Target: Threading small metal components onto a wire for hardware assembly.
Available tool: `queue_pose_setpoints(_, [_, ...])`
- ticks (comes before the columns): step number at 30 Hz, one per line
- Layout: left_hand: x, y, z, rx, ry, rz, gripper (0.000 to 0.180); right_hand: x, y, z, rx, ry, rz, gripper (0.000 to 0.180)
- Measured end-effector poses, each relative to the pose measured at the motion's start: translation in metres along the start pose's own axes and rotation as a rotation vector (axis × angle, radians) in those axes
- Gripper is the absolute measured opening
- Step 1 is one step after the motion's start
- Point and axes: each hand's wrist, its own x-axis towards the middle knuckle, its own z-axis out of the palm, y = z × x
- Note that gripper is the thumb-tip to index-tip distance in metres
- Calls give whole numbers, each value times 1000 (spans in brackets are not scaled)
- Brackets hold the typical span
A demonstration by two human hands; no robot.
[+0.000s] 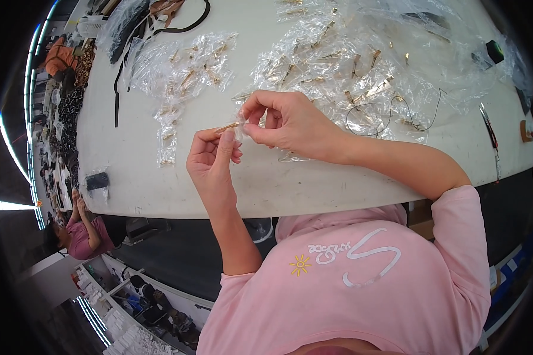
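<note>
Above the white table (142,183), my left hand (213,165) pinches a slim gold-coloured metal piece (225,128) between thumb and forefinger. Its exact kind is too small to tell. A small clear plastic bag (240,131) is at the end of the piece, and the fingertips of my right hand (299,127) are closed on it. Beyond my hands lies a wide pile of clear bags (326,77) with small gold metal pieces in them. Another, smaller pile of such bags (186,68) spreads to the left.
A dark thread (391,121) curls over the right pile's near side. On the right lie a slim pen-like tool (487,124) and a green-and-black object (494,52). Black straps (183,26) lie far left, a dark packet (97,181) near the left edge. Another person (86,236) works at left.
</note>
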Motion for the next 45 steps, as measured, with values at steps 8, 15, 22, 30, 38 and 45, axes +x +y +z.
queue_pose_setpoints(8, [2, 9, -1, -113, 0, -71, 11, -1, -1, -6, 223, -88, 127, 11])
queue_pose_setpoints(15, [-1, 2, 14, -157, -9, -52, 11, -2, 4, 0, -49, 64, -170, 16])
queue_pose_setpoints(22, [-2, 12, 0, 32, -155, -65, 10, 0, 5, -19, -27, -65, -102, 17])
queue_pose_setpoints(30, [14, -4, -41, 335, 35, -85, 14, -1, -4, -27, -151, -3, -76, 10])
queue_pose_setpoints(38, [1, 11, -3, 739, 188, 328, 24, -20, -4, -36, -755, 190, -644, 15])
queue_pose_setpoints(45, [-15, 1, 48, -117, -311, -56, 19, -33, -6, -38, -944, 196, -784, 26])
